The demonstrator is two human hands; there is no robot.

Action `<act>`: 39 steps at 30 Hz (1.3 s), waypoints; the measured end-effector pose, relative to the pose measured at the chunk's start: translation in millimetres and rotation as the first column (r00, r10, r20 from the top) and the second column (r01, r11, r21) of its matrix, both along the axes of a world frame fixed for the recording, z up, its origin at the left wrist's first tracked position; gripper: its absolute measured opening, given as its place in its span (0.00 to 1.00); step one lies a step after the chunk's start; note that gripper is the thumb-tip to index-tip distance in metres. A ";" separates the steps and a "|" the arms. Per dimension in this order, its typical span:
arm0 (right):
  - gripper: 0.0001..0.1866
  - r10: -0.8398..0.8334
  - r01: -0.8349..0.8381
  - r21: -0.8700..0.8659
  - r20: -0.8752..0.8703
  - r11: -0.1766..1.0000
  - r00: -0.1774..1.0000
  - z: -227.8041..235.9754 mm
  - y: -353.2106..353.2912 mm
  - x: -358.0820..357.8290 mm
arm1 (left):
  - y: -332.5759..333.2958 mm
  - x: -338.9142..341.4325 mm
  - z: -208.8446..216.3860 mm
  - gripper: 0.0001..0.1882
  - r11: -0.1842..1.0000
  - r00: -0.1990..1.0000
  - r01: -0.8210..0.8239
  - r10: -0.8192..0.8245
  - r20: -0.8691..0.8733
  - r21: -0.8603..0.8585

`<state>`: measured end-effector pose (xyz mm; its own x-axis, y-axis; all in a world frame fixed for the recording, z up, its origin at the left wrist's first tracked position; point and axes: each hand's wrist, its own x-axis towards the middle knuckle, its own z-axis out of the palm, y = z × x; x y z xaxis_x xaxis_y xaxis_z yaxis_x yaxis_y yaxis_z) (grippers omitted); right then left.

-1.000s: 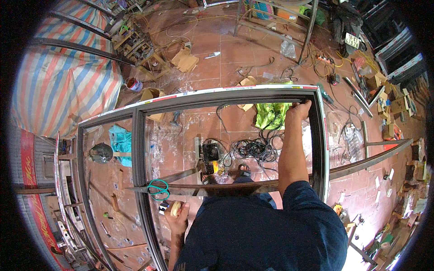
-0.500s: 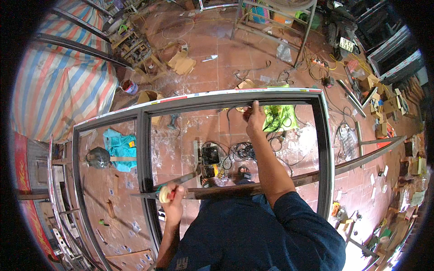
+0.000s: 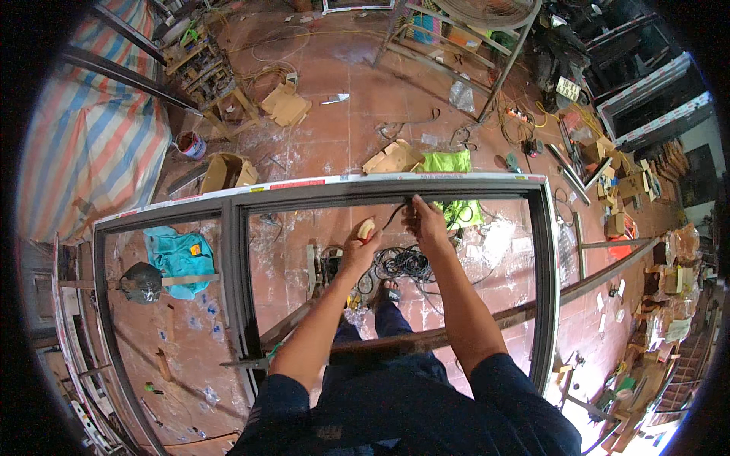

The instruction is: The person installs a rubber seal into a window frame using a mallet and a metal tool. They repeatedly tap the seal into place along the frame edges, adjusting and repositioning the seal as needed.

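A large dark grey window or door frame point(image 3: 236, 281) lies before me, with white protective film along its outer edge. My right hand point(image 3: 427, 226) is at the inner side of the far rail, fingers closed on a thin black strip point(image 3: 394, 216), probably a rubber gasket. The strip curves from there toward my left hand. My left hand point(image 3: 360, 247) is closed around a small tool point(image 3: 366, 229) with a pale rounded end and a red part. It is held over the frame's larger opening, just left of my right hand. The tool's exact kind cannot be made out.
A wooden or metal bar point(image 3: 525, 310) crosses beneath the frame. Tangled black cords point(image 3: 403, 262) and a teal cloth point(image 3: 182, 262) lie on the tiled floor. Beyond the far rail are a cardboard box point(image 3: 391, 156) and a lime-green bag point(image 3: 447, 161). A metal stand point(image 3: 498, 83) is farther off.
My left hand has moved from the frame's near left, up and right toward the right hand, carrying the small tool. My right hand stays by the far rail. The view has shifted slightly.
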<state>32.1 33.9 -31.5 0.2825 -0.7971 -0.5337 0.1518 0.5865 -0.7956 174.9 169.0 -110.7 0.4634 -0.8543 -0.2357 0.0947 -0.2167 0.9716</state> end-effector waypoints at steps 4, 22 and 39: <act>0.15 0.057 -0.056 0.044 -0.033 0.997 0.998 8.9 -0.1 5.2 | -26.5 -19.4 -54.0 0.26 0.996 0.948 0.067 -0.082 -0.309 -0.059; 0.13 -0.009 0.005 0.020 0.230 1.000 0.973 -16.3 6.8 13.5 | 12.0 115.2 168.7 0.14 0.975 0.615 -0.041 -0.147 0.775 0.217; 0.12 0.022 -0.003 -0.094 0.192 0.996 0.981 -39.5 5.5 27.3 | 1.6 106.2 132.4 0.13 0.956 0.714 -0.203 -0.003 0.700 0.212</act>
